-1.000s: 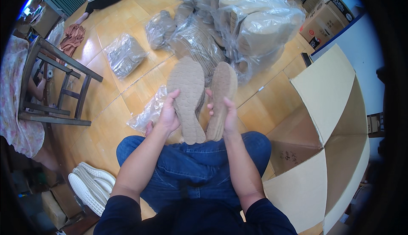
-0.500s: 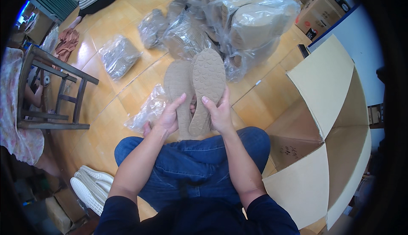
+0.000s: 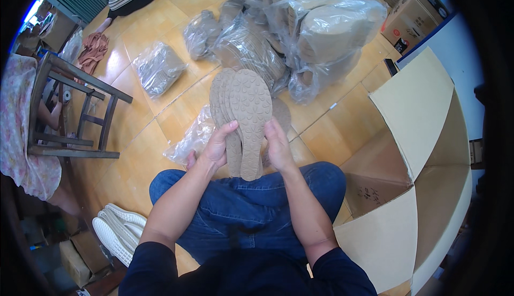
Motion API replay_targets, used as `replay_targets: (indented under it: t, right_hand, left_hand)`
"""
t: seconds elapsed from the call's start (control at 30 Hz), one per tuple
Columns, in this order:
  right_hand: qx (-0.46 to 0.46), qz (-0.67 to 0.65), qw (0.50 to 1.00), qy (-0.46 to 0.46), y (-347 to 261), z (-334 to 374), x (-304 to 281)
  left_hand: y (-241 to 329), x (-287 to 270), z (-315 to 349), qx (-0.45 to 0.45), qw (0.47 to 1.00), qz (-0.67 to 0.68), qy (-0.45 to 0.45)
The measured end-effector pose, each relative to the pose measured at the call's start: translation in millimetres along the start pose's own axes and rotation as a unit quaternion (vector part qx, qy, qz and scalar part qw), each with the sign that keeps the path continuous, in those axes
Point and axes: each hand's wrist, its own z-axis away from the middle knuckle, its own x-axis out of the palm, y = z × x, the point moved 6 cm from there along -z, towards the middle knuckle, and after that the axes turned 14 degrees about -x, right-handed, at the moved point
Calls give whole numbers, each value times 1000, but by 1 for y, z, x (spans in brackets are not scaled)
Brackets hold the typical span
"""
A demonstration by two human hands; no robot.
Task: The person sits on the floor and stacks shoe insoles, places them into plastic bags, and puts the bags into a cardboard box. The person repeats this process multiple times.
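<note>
Fanned out over my lap is a stack of tan-brown shoe soles (image 3: 251, 103), the top one showing a raised leaf-like pattern. My left hand (image 3: 217, 148) is closed on the stack's left edge, thumb in front and most fingers hidden behind. At the right edge, my right hand (image 3: 278, 148) is closed with its thumb beside the top sole; another brown sole (image 3: 282, 115) shows behind it, and its fingers are partly hidden. A crumpled clear plastic bag (image 3: 194, 135) lies on the floor beside my left hand.
Plastic-wrapped sole bundles (image 3: 332, 33) are heaped ahead, with a smaller wrapped bundle (image 3: 158, 70) to their left. An open cardboard box (image 3: 399, 173) stands at my right. White soles (image 3: 115, 231) lie at lower left. A wooden stool (image 3: 80, 108) and another person's arm (image 3: 51, 116) are at left.
The soles have come together into a narrower fan, the patterned one shifting left over the others. My right thumb has moved from the patterned sole's face to its edge. The view has shifted slightly.
</note>
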Motion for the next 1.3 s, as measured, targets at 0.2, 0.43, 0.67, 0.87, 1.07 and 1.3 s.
replay_targets:
  t: [0.2, 0.43, 0.67, 0.87, 1.07, 1.3]
  right_hand:
    - [1, 50, 997, 62, -7, -7, -19]
    - [-105, 232, 959, 125, -29, -15, -40]
    - [-25, 256, 965, 54, -3, -5, -17]
    - [-21, 117, 986, 115, -7, -11, -31]
    - [6, 181, 979, 92, -7, -9, -36]
    - [-135, 261, 936, 193, -38, -19, -57]
  left_hand:
    - [7, 2, 1, 27, 1000, 3, 7]
    - [14, 0, 4, 43, 999, 19, 24]
    - [9, 4, 4, 62, 994, -47, 75]
    - [11, 2, 4, 55, 995, -30, 77]
    - [11, 1, 3, 71, 993, -52, 81]
    - [16, 1, 4, 57, 997, 25, 43]
